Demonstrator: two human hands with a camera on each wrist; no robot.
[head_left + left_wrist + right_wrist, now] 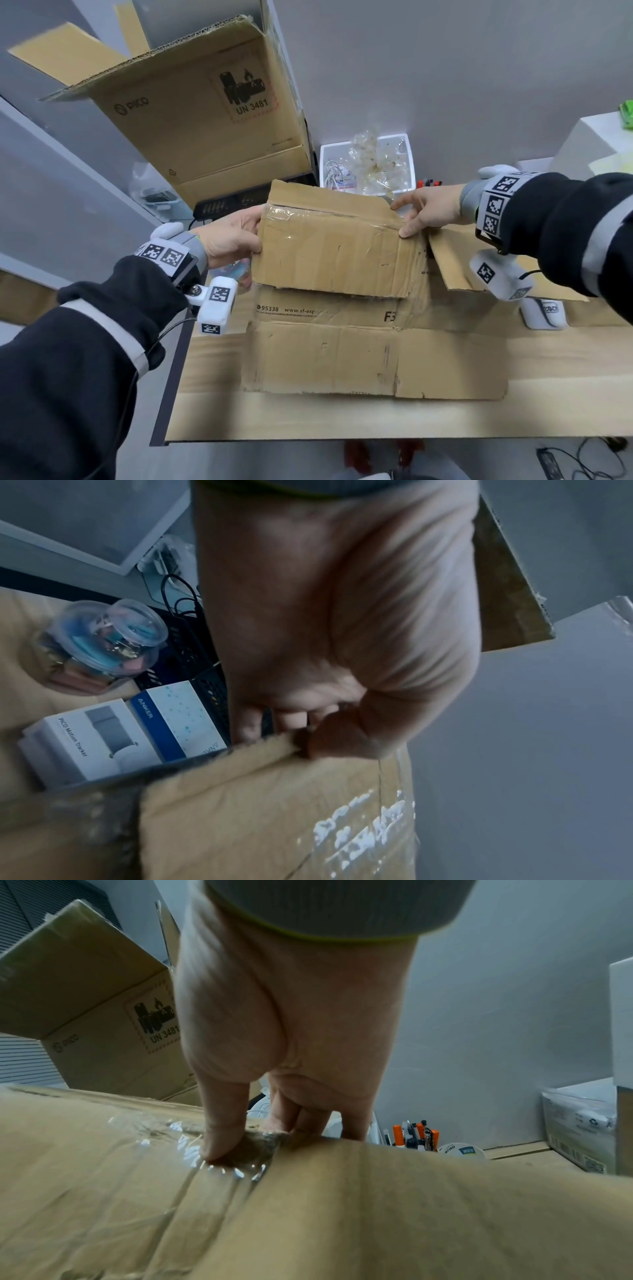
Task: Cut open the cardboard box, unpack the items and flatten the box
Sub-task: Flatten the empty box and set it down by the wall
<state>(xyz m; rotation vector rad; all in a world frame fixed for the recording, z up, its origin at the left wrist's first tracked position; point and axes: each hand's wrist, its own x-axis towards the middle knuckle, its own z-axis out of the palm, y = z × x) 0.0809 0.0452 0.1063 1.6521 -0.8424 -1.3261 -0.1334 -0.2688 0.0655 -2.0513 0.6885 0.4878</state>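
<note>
The worn brown cardboard box [329,260] is collapsed and held up off the wooden table, its lower panels [325,356] lying on the tabletop. My left hand [236,233] grips its upper left edge, thumb in front and fingers behind [308,723]. My right hand [424,210] pinches the taped upper right corner, thumb pressing the clear tape [222,1139], fingers behind the panel. Unpacked items lie to the left: a clear jar of coloured clips [99,645], a white PICO Motion Tracker box [85,739] and a blue-and-white Anker box [178,721].
A large open PICO carton [205,113] stands at the back left over a black crate [226,205]. A white bin [366,168] with cables and crumpled plastic sits behind the box. Pens [414,1134] and a tape roll [459,1150] are at right, with a white device [544,311] on the table.
</note>
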